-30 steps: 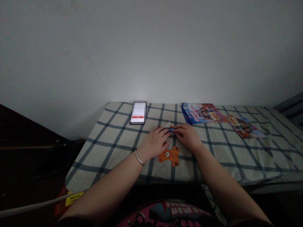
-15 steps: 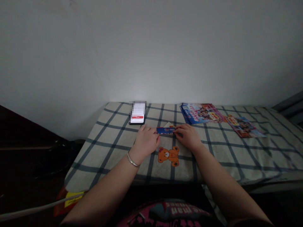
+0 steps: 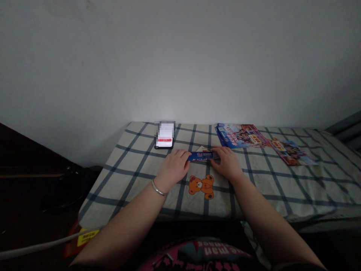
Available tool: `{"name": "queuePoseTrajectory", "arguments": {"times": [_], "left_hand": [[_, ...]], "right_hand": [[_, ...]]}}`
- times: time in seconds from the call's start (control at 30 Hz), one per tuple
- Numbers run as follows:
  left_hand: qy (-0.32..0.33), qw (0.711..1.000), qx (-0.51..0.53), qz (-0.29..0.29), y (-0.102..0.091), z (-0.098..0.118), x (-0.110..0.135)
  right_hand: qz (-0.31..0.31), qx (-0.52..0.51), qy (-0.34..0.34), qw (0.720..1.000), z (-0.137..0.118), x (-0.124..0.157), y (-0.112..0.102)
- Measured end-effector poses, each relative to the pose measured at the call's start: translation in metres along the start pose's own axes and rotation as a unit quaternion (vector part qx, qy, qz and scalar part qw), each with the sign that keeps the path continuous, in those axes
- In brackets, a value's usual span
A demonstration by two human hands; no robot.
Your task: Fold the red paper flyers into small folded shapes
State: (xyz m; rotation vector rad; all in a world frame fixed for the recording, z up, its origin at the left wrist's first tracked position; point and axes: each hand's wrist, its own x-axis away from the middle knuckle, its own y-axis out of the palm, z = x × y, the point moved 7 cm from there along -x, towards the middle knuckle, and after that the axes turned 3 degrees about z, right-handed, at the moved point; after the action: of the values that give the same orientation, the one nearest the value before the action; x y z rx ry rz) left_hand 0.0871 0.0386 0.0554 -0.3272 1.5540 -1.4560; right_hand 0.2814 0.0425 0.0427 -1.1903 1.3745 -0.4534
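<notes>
Nearest the camera, a pink printed shirt (image 3: 203, 254), and both bare forearms reach out over the near edge of the white cloth with dark blue checks (image 3: 135, 177). There's a thin silver bangle (image 3: 157, 188) on the left wrist. Just past the near edge, an orange teddy-bear print (image 3: 201, 185) sits between the wrists.

Now the action. At the middle of the cloth lies a narrow blue printed paper strip (image 3: 202, 156), flat, a hand at each end. The left hand (image 3: 175, 165) has its fingers curled against the left end, but I can't tell whether it pinches or only presses. The right hand (image 3: 227, 162) lays its fingers out flat over the right end, pressing down, gripping nothing.

By the look of it, this sheet is folded down slim, with the crease under the hands.

Further back, toward the far right corner, a blue glossy leaflet (image 3: 239, 134) and a red glossy leaflet (image 3: 291, 151) lie flat and unfolded. At the far edge rests a lit black smartphone (image 3: 165, 134), against the plain white wall (image 3: 180, 56).
</notes>
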Motion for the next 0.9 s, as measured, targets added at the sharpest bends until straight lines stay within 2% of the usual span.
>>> {"name": "queuePoseTrajectory", "arguments": {"times": [0.1,0.23,0.57,0.8,0.9], "left_hand": [[0.020,0.999,0.027,0.014,0.001,0.005,0.001],[0.014,0.999,0.039,0.023,0.004,0.003,0.002],[0.020,0.999,0.045,-0.008,0.016,0.004,0.001],[0.000,0.997,0.083,-0.005,0.018,0.003,0.000],[-0.012,0.995,0.102,0.006,0.014,0.002,-0.001]], "right_hand": [[0.000,0.003,0.016,1.000,0.004,0.000,0.001],[-0.015,-0.022,0.019,0.999,0.006,-0.001,0.006],[-0.062,-0.125,-0.020,0.990,-0.009,-0.001,0.016],[-0.039,-0.130,0.011,0.991,-0.004,0.000,0.017],[-0.041,-0.125,0.003,0.991,-0.006,0.000,0.016]]}}
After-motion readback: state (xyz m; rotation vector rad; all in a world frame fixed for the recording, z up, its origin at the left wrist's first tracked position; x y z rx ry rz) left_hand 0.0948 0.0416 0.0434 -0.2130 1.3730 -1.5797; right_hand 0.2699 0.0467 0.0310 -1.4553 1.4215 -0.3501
